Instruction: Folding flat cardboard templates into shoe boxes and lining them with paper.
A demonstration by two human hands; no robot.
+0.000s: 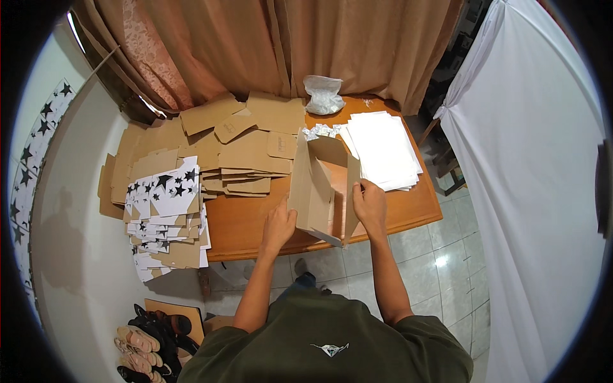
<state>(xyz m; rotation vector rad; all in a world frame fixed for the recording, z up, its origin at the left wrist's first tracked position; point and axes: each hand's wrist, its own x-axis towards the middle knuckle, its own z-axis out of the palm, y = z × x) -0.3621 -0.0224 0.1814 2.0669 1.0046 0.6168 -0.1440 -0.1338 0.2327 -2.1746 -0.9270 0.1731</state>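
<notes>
A brown cardboard box [308, 191], folded into an open frame, is held up over the front edge of the wooden table. Its middle shows the tabletop through it. My left hand [279, 225] grips the left wall near the lower corner. On the opposite side, my right hand [370, 203] pinches the top edge of the right wall between thumb and fingers. Flat cardboard blanks [252, 153] lie in overlapping stacks to the left of the box. Just right of it is a pile of white paper sheets [383, 150].
White pieces with black stars [165, 195] are stacked at the table's left end. A clear plastic bag [324, 96] of small white packets stands at the back, more packets [321, 131] before it. Brown curtains [223, 48] hang behind; shoes [150, 348] sit on the floor lower left.
</notes>
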